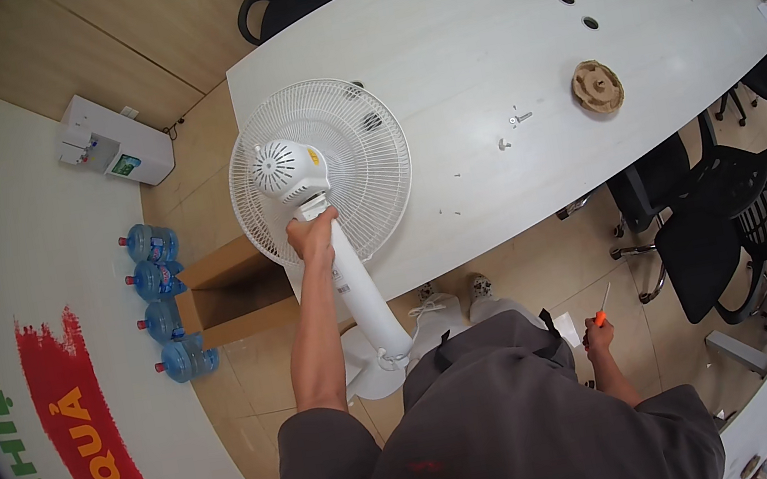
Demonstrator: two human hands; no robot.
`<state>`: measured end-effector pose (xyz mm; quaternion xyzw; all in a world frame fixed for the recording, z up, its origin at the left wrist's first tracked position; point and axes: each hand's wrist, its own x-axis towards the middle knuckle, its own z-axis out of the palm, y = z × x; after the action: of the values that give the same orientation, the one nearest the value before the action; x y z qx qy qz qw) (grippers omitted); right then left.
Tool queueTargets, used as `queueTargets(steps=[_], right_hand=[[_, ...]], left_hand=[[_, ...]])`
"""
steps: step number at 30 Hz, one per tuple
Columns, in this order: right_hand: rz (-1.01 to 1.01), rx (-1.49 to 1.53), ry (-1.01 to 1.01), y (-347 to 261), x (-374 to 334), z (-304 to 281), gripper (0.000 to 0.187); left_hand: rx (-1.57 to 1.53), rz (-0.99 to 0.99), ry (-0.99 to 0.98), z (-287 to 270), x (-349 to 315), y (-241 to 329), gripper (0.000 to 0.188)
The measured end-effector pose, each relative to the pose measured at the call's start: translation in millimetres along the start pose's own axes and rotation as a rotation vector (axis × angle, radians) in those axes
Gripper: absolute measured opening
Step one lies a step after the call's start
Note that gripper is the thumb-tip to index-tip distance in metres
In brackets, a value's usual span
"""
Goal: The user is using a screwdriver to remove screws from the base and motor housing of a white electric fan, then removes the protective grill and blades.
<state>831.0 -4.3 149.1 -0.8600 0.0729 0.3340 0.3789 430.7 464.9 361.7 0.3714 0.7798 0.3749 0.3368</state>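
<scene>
My left hand (310, 236) is wrapped round the upper end of the white post of an electric fan (367, 293), just below its motor housing. The fan's round wire guard (374, 180) overlaps the table's near left corner, and the post slants down toward my body. Part of the fan's white base (374, 375) shows beside my legs. Off to my right side, my right hand (599, 335) grips a screwdriver (601, 317) by its orange handle, its thin shaft pointing up and away from me.
On the white table (454, 55) lie screws (521, 118), a small white part (504, 144) and a moulded brown cardboard piece (598, 88). An open cardboard box (246, 298) and blue water bottles (168, 275) stand at left, below a water dispenser (116, 142). Black office chairs (707, 231) crowd the right.
</scene>
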Motion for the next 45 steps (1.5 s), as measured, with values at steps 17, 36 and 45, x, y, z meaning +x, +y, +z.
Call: queueTargets(steps=[17,36,45], right_hand=[[0.057,0.123,0.071,-12.7,-99.2,52.8,0.008],[-0.837,-0.520,-0.056,-184.1,-98.8,162.4,0.036],[-1.018,-0.590,-0.271,-251.1,-23.4,253.4,0.039]], left_hand=[[-0.038,-0.118,-0.311,45.2,98.6,28.0,0.042],[-0.344,0.001,-0.631,26.7,107.8,19.0,0.056],[-0.332,-0.203,-0.510,-19.8,43.6,-29.8,0.044]])
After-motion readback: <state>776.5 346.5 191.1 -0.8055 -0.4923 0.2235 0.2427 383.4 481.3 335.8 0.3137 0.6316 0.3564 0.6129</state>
